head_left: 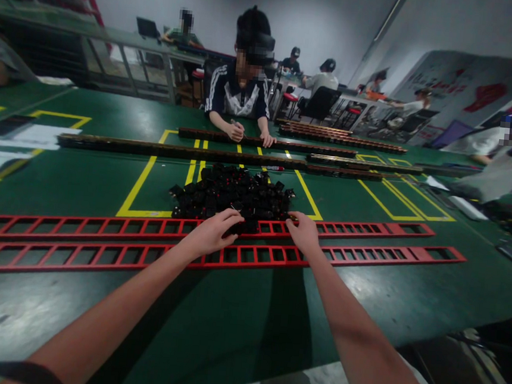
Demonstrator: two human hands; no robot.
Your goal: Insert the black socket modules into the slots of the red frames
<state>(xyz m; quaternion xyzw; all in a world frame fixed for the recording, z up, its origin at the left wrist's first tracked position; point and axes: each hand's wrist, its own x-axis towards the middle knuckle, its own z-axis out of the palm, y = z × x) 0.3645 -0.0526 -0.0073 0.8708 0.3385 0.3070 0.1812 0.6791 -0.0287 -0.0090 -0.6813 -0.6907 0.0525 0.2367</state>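
A heap of small black plastic parts point(233, 193) lies on the green table. My left hand point(217, 230) reaches over the red ladder-like frame point(163, 226) nearest the heap, thumb and fingers apart and curved. Just past its fingertips is a black part point(247, 226) over that frame; I cannot tell whether they touch. My right hand point(305, 232) is at the heap's right edge, above the same frame, with fingertips pinched together. What they hold, if anything, is too small to make out. A second red ladder-like frame point(212, 258) lies parallel, nearer to me.
Long dark strips point(121, 145) lie across the table point(71, 301) beyond the heap. Opposite me, a co-worker point(242, 89) has both hands at another dark strip point(305, 147). White papers point(37, 136) lie at the left. Yellow tape lines point(137, 187) mark the tabletop.
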